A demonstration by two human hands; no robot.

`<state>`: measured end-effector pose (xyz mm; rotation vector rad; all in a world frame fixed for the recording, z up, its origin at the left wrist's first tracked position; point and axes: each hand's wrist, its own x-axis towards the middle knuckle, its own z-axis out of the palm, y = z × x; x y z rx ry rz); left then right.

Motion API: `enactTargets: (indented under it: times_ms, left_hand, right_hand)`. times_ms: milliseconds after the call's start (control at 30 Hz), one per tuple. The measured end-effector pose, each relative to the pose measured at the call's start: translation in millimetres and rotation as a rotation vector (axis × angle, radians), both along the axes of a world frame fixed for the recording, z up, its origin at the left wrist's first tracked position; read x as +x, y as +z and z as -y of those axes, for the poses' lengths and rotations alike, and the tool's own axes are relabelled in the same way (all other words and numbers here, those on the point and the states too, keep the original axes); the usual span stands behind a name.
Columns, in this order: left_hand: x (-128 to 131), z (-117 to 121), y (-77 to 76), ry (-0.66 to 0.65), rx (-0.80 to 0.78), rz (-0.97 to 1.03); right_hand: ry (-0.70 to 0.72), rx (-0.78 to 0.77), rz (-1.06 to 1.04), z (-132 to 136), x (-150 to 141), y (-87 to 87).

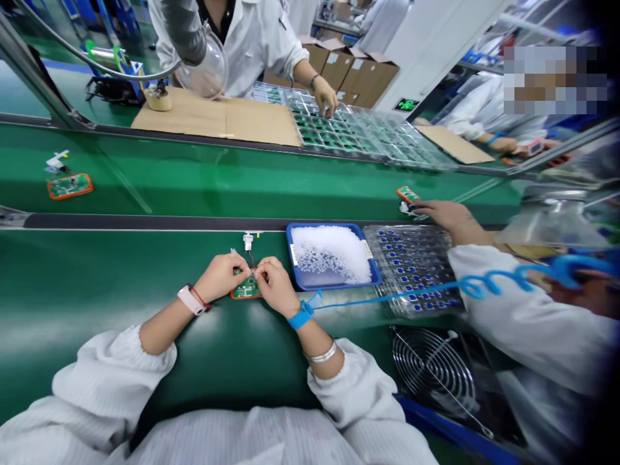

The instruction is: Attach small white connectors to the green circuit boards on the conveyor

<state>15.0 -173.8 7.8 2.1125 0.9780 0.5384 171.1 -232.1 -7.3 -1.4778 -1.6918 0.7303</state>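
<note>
The **left grip** (220, 278) and the **right grip** (276, 287) are closing together and are pinching a **small green circuit board with an orange frame** (247, 289). Their fingertips are meeting over the middle of this board, but the exact small part between them is too hidden to tell. The board is lying on a **long green desk** (97, 303), directly at 12 o'clock from the person's body. A **thin red wire** (251, 259) is rising from the board toward a **small white connector** (248, 242), which is lying at 12 o'clock from the grips.

A **white-and-pink wristwatch** (190, 300) is circling the left wrist. A **blue wrist strap** (301, 315) is circling the right wrist, and its **coiled blue cord** (489, 285) is running toward 3 o'clock.

At 2 o'clock from the grips, a **blue tray** (320, 225) is holding white granules. Just beside it, a **clear plastic tray with blue parts** (411, 271) is resting on the desk. Farther at 2 o'clock, a **co-worker's hand** (450, 219) is reaching toward an **orange-framed board** (407, 194). At 10 o'clock, another **green board with an orange frame** (70, 186) is lying on the desk. Across the desk at 12 o'clock, **another co-worker's hand** (324, 97) is touching a **clear tray of green boards** (358, 129).
</note>
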Motion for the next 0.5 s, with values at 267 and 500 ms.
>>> enactTargets:
  times_ms: [267, 500]
  left_hand:
    - [-3.4, 2.4, -4.0, -0.044, 0.111, 0.012]
    - [-3.8, 2.7, -5.8, -0.056, 0.138, -0.016]
  right_hand:
    - [-0.432, 0.082, 0.214, 22.8, 88.7, 27.5]
    - [-0.440, -0.108, 0.473, 27.5, 127.3, 0.6]
